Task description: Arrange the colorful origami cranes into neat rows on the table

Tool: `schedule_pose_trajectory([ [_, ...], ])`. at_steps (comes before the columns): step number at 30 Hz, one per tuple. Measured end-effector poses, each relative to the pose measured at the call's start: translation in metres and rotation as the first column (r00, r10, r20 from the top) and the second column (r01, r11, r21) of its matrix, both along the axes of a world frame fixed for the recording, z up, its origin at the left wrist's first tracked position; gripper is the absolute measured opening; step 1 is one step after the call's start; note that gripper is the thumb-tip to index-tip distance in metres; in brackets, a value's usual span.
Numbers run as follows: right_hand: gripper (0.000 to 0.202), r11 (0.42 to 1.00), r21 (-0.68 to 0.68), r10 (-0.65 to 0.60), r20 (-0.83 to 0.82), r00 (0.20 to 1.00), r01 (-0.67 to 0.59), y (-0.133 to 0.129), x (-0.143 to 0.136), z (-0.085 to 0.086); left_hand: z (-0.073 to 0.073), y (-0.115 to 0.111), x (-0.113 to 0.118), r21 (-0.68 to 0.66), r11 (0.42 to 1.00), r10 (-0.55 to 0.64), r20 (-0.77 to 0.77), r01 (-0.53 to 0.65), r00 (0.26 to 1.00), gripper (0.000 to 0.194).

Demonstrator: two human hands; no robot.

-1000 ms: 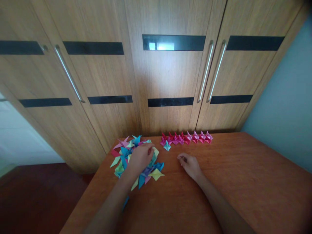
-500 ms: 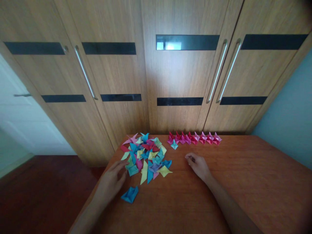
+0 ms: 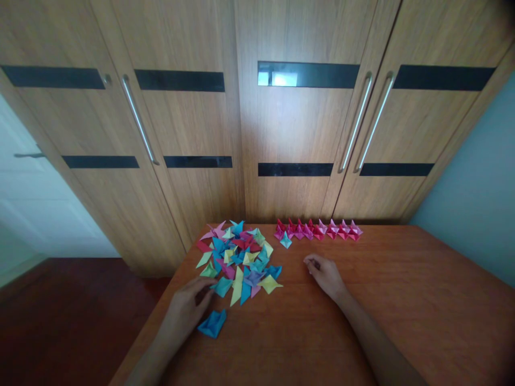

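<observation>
Head view: a teal piece (image 3: pixel 222 287) of folded paper is being touched at its left corner by the fingertips of the left hand (image 3: pixel 187 308); whether it is being pinched cannot be told, since the contact is being blurred. It is lying at the near left of the pile (image 3: pixel 238 287), where lower papers are being partly hidden by upper ones. Nearer, a blue piece (image 3: pixel 213 324) is lying apart on the table (image 3: pixel 289 327). The right hand (image 3: pixel 325 276) is being rested on the wood, its fingers being held curled with the tips together. Both forearms are being cut off by the lower edge. Behind, part of the pink row (image 3: pixel 319 231) is being covered by a pale blue piece (image 3: pixel 285 240). The wardrobe (image 3: pixel 193 123) is being cropped above, and a bright window-like patch is being reflected in a dark panel (image 3: pixel 322 75).
</observation>
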State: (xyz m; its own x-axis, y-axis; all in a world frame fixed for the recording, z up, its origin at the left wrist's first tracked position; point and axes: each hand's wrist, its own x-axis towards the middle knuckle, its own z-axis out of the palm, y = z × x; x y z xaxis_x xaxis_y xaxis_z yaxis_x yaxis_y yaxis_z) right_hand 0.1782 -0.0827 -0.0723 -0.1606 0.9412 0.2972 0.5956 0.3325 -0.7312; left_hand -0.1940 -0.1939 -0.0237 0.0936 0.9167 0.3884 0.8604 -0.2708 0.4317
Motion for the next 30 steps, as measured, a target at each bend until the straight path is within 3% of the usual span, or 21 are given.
schedule_pose_trajectory([
  [10,0.023,1.000,-0.002,-0.008,0.026,1.000,0.008,0.001,-0.001,-0.001,0.000,0.000,0.002,-0.036,0.997,-0.073,-0.086,0.070,0.994,0.019],
  [15,0.022,1.000,-0.002,-0.003,0.042,0.999,0.003,-0.001,-0.001,0.002,0.002,-0.001,-0.001,0.047,0.998,-0.041,-0.100,0.046,0.994,0.020],
  [20,0.023,1.000,-0.016,0.014,0.022,1.000,-0.013,-0.002,-0.002,0.004,0.015,0.000,0.003,0.160,0.987,0.004,-0.068,0.007,0.998,0.019],
  [24,0.023,0.995,-0.062,0.067,-0.133,0.989,-0.076,-0.006,-0.009,0.011,0.032,0.005,0.027,0.226,0.974,-0.012,-0.015,0.015,1.000,0.016],
  [30,0.029,0.927,-0.172,0.228,-0.444,0.866,-0.333,-0.025,-0.029,0.032,0.048,0.019,0.089,0.179,0.962,-0.219,0.051,0.207,0.974,0.013],
])
